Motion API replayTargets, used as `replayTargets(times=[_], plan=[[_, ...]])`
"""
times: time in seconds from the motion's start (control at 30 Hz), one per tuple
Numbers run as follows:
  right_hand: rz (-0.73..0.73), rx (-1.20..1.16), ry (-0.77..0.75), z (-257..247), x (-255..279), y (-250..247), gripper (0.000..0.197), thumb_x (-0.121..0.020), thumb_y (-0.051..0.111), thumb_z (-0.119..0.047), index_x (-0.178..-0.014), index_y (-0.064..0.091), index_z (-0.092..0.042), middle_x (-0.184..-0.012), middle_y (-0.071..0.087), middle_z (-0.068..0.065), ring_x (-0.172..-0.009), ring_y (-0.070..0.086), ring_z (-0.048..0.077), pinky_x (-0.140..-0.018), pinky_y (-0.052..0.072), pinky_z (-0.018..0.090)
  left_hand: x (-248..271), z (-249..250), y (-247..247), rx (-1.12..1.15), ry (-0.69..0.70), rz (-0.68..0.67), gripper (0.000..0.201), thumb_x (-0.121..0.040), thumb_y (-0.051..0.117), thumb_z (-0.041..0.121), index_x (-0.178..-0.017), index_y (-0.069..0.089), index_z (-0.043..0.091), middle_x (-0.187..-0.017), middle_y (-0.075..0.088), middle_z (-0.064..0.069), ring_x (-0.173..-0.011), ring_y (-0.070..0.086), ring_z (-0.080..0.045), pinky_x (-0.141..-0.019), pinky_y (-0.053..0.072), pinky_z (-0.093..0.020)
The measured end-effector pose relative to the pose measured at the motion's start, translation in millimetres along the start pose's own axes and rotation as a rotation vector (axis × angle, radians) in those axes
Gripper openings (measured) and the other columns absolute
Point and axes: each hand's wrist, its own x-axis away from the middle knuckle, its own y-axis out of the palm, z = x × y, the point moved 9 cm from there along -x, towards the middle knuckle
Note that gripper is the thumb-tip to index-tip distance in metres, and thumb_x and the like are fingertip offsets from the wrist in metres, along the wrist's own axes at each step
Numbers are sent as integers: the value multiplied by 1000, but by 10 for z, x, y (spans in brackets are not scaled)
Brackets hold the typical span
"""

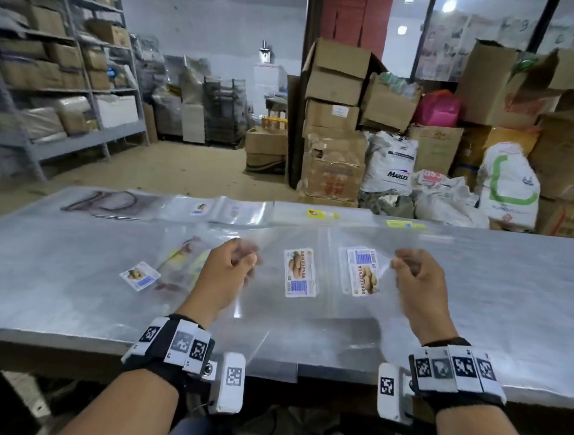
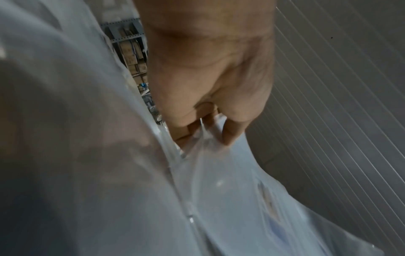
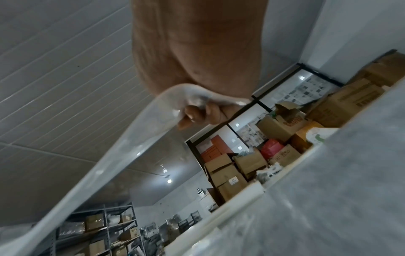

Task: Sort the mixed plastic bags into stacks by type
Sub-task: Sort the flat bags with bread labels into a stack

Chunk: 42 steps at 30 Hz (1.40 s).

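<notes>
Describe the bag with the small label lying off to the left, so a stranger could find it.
Start at the grey table and go to the left hand. Left of it lies a clear bag with a small tilted label. Unlike the two upright biscuit labels between the hands, it sits askew and alone.

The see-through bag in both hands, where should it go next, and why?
Probably carry it forward and lay it on one of the piles along the table's far edge. Both the left hand and the right hand pinch the clear bag above the table, so it is lifted but unsorted. Which pile matches, I cannot tell.
</notes>
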Motion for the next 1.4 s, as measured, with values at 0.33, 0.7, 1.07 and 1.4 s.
replayTargets(times=[0.33, 0.7, 1.07, 1.4], plan=[[-275, 350, -267, -1280, -285, 640, 11, -102, 58, -16, -107, 63, -24, -95, 65, -17, -92, 61, 4, -75, 46, 23, -255, -47, -485, -74, 8, -18, 52, -91, 76, 30, -136, 51, 40, -133, 58, 10, -119, 58, -11, -94, 51, -35], [-529, 557, -518, -2379, -169, 1478, 7, -100, 63, -26, -99, 63, -33, -97, 64, -22, -83, 59, -11, -75, 46, 18, -436, 886, -122, 91, 178, -385, 14, -95, 67, 6, -108, 63, 10, -91, 77, -8, -81, 72, -22, -80, 58, -31], [-255, 71, 35, -1010, 207, 916, 88, -76, 51, -89, -103, 73, -8, -102, 76, 4, -96, 71, 26, -94, 54, 45, -298, 310, 182, 437, -142, -130, 18, -97, 64, 3, -108, 63, 16, -91, 78, -3, -81, 65, -23, -65, 57, -32], [-235, -102, 113, -312, 403, 819, 10, -105, 53, -33, -102, 61, -28, -66, 70, 2, -60, 59, 19, -47, 41, 25, 63, -50, 663, 92, -246, -184, 20, -102, 60, 26, -121, 60, 20, -95, 74, 1, -74, 67, -10, -55, 51, -19]])
